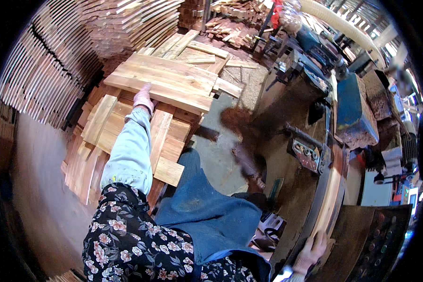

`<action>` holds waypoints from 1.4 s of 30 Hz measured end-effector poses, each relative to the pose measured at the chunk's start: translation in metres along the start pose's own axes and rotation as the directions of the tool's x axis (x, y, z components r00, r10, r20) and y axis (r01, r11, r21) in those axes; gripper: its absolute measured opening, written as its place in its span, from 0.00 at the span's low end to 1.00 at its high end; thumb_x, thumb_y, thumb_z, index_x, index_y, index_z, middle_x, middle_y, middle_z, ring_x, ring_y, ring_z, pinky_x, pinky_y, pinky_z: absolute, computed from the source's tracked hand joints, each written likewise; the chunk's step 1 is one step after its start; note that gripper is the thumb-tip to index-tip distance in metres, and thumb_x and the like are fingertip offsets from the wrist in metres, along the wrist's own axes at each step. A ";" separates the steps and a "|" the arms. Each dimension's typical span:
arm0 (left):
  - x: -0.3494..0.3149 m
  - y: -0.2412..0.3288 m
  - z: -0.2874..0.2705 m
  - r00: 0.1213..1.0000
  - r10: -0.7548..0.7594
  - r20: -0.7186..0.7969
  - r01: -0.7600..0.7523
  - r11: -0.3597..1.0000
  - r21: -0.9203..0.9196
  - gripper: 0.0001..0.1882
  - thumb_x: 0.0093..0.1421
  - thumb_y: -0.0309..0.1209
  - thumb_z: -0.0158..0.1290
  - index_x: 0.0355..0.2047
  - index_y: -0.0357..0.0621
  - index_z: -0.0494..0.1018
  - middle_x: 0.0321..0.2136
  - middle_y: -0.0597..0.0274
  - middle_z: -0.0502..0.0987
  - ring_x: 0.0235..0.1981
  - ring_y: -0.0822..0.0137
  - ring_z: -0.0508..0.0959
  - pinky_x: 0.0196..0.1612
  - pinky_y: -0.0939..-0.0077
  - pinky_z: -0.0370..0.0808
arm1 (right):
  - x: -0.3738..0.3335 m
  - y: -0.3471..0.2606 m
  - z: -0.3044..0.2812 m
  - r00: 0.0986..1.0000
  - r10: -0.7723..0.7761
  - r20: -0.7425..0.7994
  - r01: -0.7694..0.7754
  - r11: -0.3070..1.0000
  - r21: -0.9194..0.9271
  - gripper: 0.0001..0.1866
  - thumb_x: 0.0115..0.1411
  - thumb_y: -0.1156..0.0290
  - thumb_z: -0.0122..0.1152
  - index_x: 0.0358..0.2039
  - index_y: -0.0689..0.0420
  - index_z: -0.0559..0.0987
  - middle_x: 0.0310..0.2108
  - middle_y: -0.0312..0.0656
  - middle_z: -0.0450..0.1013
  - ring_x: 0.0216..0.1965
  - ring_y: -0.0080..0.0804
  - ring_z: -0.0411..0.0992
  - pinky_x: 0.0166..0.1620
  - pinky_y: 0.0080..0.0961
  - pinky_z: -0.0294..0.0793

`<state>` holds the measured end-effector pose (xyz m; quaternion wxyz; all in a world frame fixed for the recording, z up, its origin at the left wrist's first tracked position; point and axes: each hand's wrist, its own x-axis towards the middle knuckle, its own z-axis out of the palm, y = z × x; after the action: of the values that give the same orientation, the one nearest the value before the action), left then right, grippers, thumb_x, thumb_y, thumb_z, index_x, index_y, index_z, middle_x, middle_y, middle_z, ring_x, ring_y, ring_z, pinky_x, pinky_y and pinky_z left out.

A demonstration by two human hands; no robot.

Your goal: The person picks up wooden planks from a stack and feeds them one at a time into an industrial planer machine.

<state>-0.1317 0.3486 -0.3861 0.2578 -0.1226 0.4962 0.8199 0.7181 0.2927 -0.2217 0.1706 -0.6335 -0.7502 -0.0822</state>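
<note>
My left hand [144, 98], in a pale glove, reaches out to the stack and grips the near edge of a wide wooden board [160, 77]. Its fingers are partly hidden by the board. Under that board lie several shorter planks [160, 131], laid in crossing directions. At the lower right, my right hand [312, 253] is closed over the near end of a long, narrow wooden strip [331, 197]. The strip lies along the bed of a woodworking machine [310, 150] and runs away from me toward the cutting unit.
Tall stacks of thin boards [37, 80] rise at the left. A blue metal housing [355, 110] covered in sawdust stands beside the machine bed. A dark control panel [376, 239] sits at the lower right. Sawdust [242, 122] and offcuts [230, 30] lie farther back.
</note>
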 end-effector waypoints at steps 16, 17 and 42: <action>-0.466 -0.119 0.124 0.381 -0.479 0.791 0.125 0.874 0.469 0.29 0.58 0.41 0.69 0.55 0.34 0.79 0.44 0.53 0.85 0.44 0.61 0.83 0.50 0.65 0.80 | 0.034 -0.169 -0.024 0.984 -0.155 0.082 0.135 0.968 0.211 0.57 0.34 0.73 0.79 0.70 0.66 0.66 0.67 0.62 0.66 0.66 0.61 0.68 0.71 0.46 0.66; -0.471 -0.124 0.130 0.226 -0.493 0.840 0.053 0.868 0.494 0.31 0.59 0.42 0.68 0.56 0.34 0.77 0.45 0.54 0.84 0.47 0.63 0.81 0.56 0.66 0.77 | 0.015 -0.160 -0.033 0.998 -0.008 0.055 -0.002 0.985 0.170 0.58 0.34 0.74 0.79 0.70 0.67 0.65 0.67 0.62 0.67 0.66 0.60 0.69 0.71 0.45 0.66; -0.002 0.062 0.167 0.835 -0.321 0.447 -0.541 -0.625 0.563 0.48 0.46 0.62 0.69 0.55 0.32 0.77 0.52 0.37 0.81 0.56 0.43 0.80 0.60 0.57 0.77 | 0.133 -0.044 0.054 0.810 0.583 -0.068 -0.313 0.527 0.791 0.43 0.67 0.71 0.64 0.79 0.49 0.57 0.78 0.43 0.53 0.72 0.41 0.59 0.72 0.34 0.59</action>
<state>-0.1551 0.4714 -0.2589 0.1959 0.4601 0.8625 -0.0772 0.6485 0.4256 -0.2198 0.5513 -0.6557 -0.4842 0.1779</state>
